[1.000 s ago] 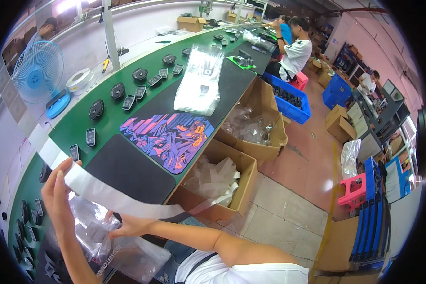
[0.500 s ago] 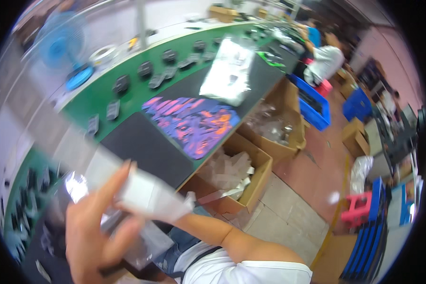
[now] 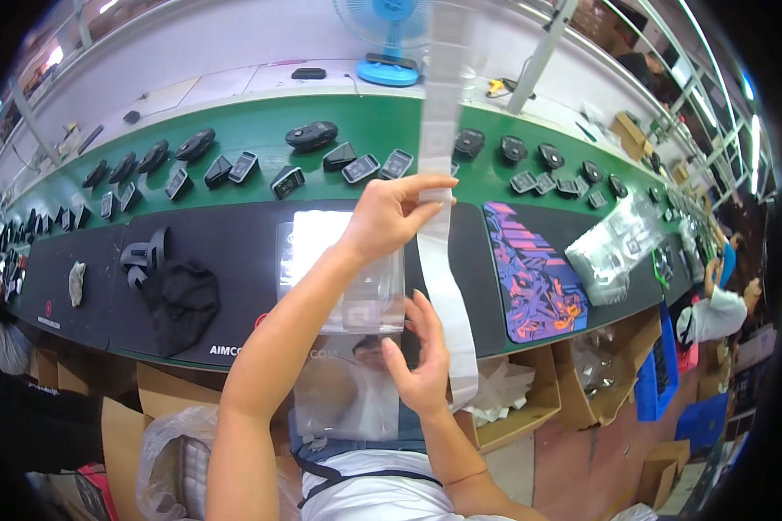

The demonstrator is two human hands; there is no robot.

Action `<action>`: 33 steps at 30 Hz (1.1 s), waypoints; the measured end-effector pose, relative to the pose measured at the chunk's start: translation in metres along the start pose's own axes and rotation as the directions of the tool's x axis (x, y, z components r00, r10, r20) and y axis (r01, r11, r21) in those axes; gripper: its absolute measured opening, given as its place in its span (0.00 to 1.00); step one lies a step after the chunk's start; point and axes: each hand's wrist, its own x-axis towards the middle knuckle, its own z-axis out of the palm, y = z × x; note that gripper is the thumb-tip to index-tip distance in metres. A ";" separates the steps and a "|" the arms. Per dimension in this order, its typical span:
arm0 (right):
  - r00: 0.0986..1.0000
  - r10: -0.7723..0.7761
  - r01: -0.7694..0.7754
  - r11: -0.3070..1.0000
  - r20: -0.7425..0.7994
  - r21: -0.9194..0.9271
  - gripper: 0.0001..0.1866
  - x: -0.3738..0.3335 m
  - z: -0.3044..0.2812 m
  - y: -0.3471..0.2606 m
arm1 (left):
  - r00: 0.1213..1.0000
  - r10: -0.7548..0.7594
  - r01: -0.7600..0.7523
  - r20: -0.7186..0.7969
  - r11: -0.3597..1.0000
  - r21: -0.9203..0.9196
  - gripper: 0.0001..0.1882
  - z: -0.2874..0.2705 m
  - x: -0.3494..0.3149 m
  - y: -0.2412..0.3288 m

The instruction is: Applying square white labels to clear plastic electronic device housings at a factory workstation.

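My left hand [image 3: 397, 214] pinches a long white label strip [image 3: 439, 286] between thumb and forefinger. The strip stretches away over the bench at the top and hangs down past my right hand to the bench edge. My right hand [image 3: 421, 360] is just beside the strip, its thumb and fingers apart around nothing I can see. Under my left forearm lies a stack of clear plastic bags [image 3: 374, 304] with pale square labels. A clear bag [image 3: 347, 404] overhangs the front edge above my lap.
Black handheld devices [image 3: 311, 135] stand in rows on the green bench [image 3: 261, 117]. A blue fan [image 3: 391, 69] is behind. Left lies a black cloth pouch [image 3: 182, 300]; right, a patterned mat [image 3: 534, 278] and more clear bags [image 3: 617, 247]. Cardboard boxes [image 3: 539, 417] line the front. People work at both sides.
My view has swung left to face the bench squarely. The raised hand, blurred before, now shows clearly on the strip, and both of my hands are in view over the clear bags.
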 end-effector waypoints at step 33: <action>0.954 -0.278 0.243 0.937 -0.115 -0.249 0.06 0.131 -0.063 -0.040 | 0.975 -0.152 0.171 0.159 0.979 -0.109 0.15 -0.011 -0.008 0.004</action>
